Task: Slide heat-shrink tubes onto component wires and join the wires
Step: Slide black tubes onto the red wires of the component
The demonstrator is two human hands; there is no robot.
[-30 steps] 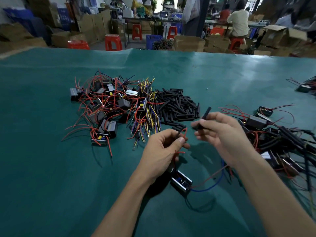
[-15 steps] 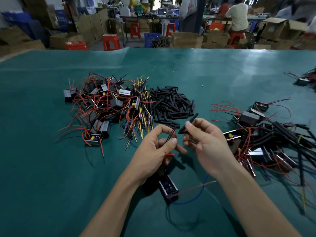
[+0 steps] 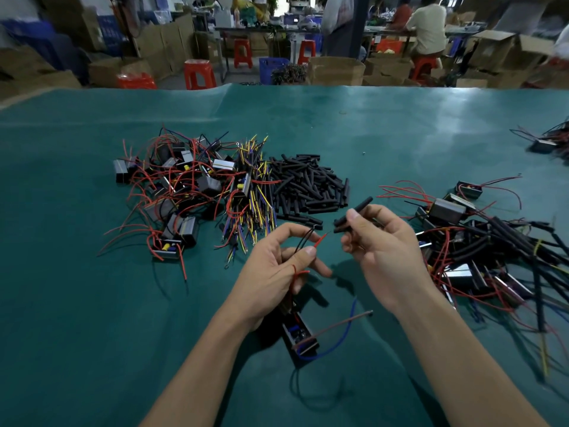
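Head view: near the front edge of the worktop (image 3: 92,349) lies the component (image 3: 300,335). Above it the left hand (image 3: 277,269) pinches a red wire (image 3: 320,240), its tip pointing right. The right hand (image 3: 385,251) grips black tubes (image 3: 349,217), open ends just beside that tip, long axis nearly in line. Farther back lies the tube pile (image 3: 311,186).

A wide teal-green table cover (image 3: 92,303) fills most of the frame. Behind it, at the top, stand red plastic stools (image 3: 199,73), brown cardboard boxes (image 3: 337,70) and a blue plastic crate (image 3: 272,69). At upper right a person in a pale shirt (image 3: 428,24) sits, turned away.
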